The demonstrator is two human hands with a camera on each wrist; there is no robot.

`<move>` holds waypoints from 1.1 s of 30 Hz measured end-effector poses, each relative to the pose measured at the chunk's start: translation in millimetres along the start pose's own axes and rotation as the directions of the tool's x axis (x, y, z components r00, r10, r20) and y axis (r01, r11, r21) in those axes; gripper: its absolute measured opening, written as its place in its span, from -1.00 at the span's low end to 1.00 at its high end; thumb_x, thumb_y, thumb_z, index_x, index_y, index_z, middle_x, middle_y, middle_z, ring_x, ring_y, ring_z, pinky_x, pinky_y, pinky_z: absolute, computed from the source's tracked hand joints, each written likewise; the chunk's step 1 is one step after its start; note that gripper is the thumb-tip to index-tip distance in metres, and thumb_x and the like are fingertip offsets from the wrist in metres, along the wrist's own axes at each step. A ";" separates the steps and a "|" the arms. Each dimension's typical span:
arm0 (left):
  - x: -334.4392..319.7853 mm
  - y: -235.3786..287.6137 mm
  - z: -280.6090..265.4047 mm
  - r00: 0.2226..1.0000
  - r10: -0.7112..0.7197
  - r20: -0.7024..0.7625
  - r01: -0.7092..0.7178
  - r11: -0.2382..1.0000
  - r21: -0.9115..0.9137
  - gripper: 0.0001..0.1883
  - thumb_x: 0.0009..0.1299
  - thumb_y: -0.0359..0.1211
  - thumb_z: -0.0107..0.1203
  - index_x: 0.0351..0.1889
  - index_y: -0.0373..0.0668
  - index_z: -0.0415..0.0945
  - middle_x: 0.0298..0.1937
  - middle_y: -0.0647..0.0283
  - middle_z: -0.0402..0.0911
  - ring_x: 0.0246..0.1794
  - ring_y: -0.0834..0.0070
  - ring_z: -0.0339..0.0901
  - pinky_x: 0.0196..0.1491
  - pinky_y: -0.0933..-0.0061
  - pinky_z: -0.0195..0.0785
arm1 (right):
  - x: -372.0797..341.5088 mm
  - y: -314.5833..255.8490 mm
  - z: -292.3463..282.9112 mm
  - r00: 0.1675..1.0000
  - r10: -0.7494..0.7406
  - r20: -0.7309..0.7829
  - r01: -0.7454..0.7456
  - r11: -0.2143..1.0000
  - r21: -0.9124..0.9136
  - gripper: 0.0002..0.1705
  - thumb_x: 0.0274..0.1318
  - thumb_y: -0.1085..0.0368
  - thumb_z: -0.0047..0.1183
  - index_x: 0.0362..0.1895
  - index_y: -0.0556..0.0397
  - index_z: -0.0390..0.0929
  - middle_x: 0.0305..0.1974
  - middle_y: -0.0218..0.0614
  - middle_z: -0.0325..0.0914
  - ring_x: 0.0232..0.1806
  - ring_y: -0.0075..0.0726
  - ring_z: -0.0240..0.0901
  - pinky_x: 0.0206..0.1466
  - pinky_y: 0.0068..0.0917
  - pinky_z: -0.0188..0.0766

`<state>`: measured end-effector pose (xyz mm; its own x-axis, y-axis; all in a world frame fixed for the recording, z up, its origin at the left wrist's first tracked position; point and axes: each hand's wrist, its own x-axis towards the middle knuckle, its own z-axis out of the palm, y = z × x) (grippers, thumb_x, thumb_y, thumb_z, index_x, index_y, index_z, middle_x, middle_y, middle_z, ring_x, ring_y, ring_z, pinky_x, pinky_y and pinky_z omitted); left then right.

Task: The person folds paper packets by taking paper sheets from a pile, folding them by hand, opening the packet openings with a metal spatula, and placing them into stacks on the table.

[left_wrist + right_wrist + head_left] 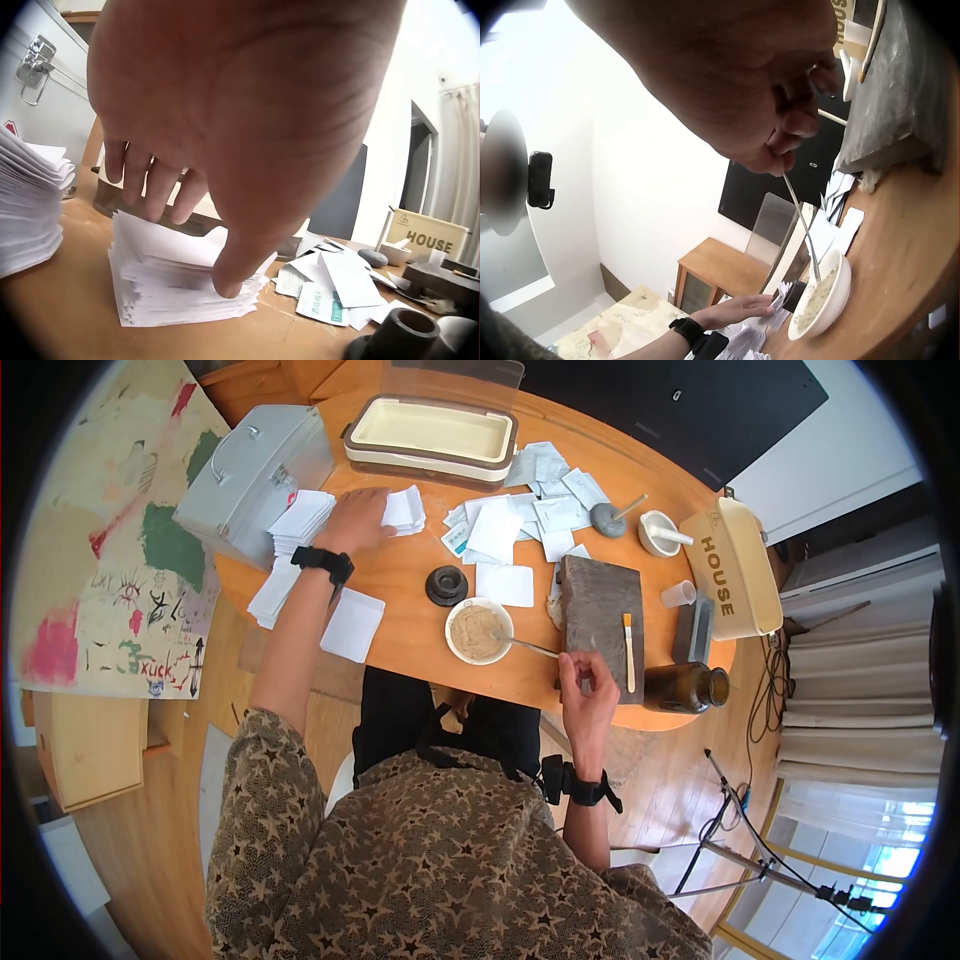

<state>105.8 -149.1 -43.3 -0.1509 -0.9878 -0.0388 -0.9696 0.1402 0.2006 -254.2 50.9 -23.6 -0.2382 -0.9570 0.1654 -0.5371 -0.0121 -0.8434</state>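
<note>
Pinching one end of a thin rod (532, 648) between thumb and fingers, the right hand (588, 688) sits to the right of the bowl (835, 304) at the near edge of the desk (395, 635). The rod slants down to the left, its other end in the bowl's pale brown powder (474, 628). The left hand (357, 520) reaches over a paper stack (405, 512), fingers stretched out, thumb at its edge; firm contact is hard to tell. A taller stack (303, 515) stands just left. Right of the bowl, a brush (629, 660) lies on a dark slab (590, 600), beside a brown jar (672, 690).
</note>
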 end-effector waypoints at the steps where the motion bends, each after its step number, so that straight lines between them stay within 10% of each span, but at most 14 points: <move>1: 6.4 -1.3 -2.2 1.000 0.003 -0.002 -0.003 1.000 -0.001 -0.29 0.26 -0.25 0.37 0.35 -0.28 0.38 0.32 -0.10 0.51 0.35 -0.01 0.43 0.40 0.12 0.28 | -0.5 -0.5 -1.1 1.000 0.019 0.000 -0.019 1.000 0.000 -0.81 0.29 0.33 0.25 -0.31 0.22 0.59 -0.53 -0.33 0.46 -0.48 -0.52 0.28 -0.37 -0.50 0.30; 13: 20.1 -3.7 -12.2 0.998 -0.023 0.062 0.021 0.999 0.027 -0.18 0.04 -0.18 0.54 0.31 -0.11 0.47 0.20 0.02 0.63 0.24 0.06 0.54 0.31 0.15 0.36 | -1.5 -1.4 -2.8 1.000 0.007 0.002 -0.007 1.000 -0.005 -0.81 0.30 0.33 0.26 -0.30 0.22 0.61 -0.52 -0.34 0.50 -0.47 -0.53 0.31 -0.36 -0.51 0.32; 33: -136.5 108.9 -2.1 0.945 0.090 -0.313 -0.177 0.948 -0.265 -0.31 0.05 -0.33 0.50 0.20 -0.19 0.52 0.14 0.10 0.63 0.15 0.06 0.51 0.32 0.11 0.27 | -0.5 -23.5 -12.1 0.999 -0.014 -0.047 0.020 0.992 0.128 -0.83 0.33 0.32 0.24 -0.31 0.16 0.61 -0.54 -0.52 0.44 -0.46 -0.66 0.24 -0.34 -0.60 0.20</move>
<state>21.2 0.8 -14.0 -0.1692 -0.9426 0.2879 -0.8413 0.2903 0.4561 -251.2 55.1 2.3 -0.2690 -0.9420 0.2008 -0.4336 -0.0678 -0.8986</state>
